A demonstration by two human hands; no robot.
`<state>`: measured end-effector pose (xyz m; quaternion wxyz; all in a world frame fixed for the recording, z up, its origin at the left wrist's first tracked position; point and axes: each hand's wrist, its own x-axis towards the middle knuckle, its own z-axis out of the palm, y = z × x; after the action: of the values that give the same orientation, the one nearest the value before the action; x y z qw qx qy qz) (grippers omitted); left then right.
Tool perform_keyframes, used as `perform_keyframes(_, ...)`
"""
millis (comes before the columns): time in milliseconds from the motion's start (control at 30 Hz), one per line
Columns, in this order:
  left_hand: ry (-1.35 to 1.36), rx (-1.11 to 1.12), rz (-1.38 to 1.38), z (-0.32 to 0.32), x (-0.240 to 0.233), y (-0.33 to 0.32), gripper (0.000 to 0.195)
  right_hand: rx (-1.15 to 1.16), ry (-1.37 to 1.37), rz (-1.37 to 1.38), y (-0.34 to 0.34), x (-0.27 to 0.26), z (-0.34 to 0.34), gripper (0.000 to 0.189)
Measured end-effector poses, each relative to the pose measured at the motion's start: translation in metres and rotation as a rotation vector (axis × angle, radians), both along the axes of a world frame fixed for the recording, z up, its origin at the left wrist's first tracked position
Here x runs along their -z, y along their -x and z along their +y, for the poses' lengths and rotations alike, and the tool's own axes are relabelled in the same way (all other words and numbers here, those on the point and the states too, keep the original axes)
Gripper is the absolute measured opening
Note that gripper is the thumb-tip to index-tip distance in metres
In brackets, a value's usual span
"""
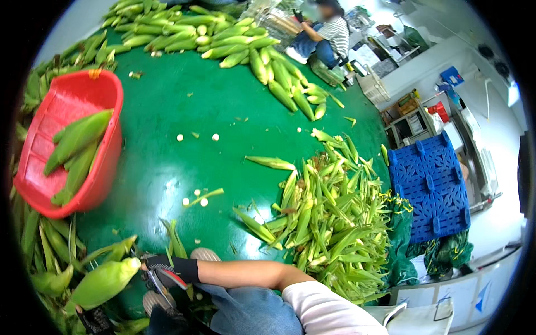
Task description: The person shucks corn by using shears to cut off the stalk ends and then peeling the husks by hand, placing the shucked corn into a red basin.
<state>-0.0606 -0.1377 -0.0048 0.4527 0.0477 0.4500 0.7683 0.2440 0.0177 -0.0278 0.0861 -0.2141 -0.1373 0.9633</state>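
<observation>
At the lower left is an ear of corn in its green husk (102,282), its pale cut stem end turned towards my right hand. My left hand (94,320), in a dark fingerless glove and partly cut off by shadow and the picture's rim, holds the ear from below at its other end. My right hand (157,266), gloved alike, grips a pair of cutting shears (172,278) with red and grey handles. The blades are close to the stem end and partly hidden by my fingers. Loose husk leaves (176,240) lie just beyond my right hand.
A red plastic tub (113,167) holding several ears stands at left. Stripped husks (335,217) form a heap at right, near a blue plastic pallet (431,184). Unhusked corn (234,42) lines the far floor, where a person (335,37) sits. Cut stem discs (215,137) dot the green floor (167,96).
</observation>
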Motion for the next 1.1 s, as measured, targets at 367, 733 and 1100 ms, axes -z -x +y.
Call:
perform_keyframes(367,-0.092,0.138,-0.153,0.052,-0.023,-0.015,0.057,-0.13,-0.582,0.11,0.037,-0.06,0.001,0.071)
perform_keyframes(733,0.304,0.479,0.574,0.092,-0.051,-0.038,0.047,-0.386,-1.322,-0.557,0.03,-0.068,0.003,0.063)
perform_keyframes(1100,0.556,0.811,1.591,0.098,-0.056,-0.093,0.046,-0.255,-1.707,-0.444,0.022,-0.068,0.016,0.033)
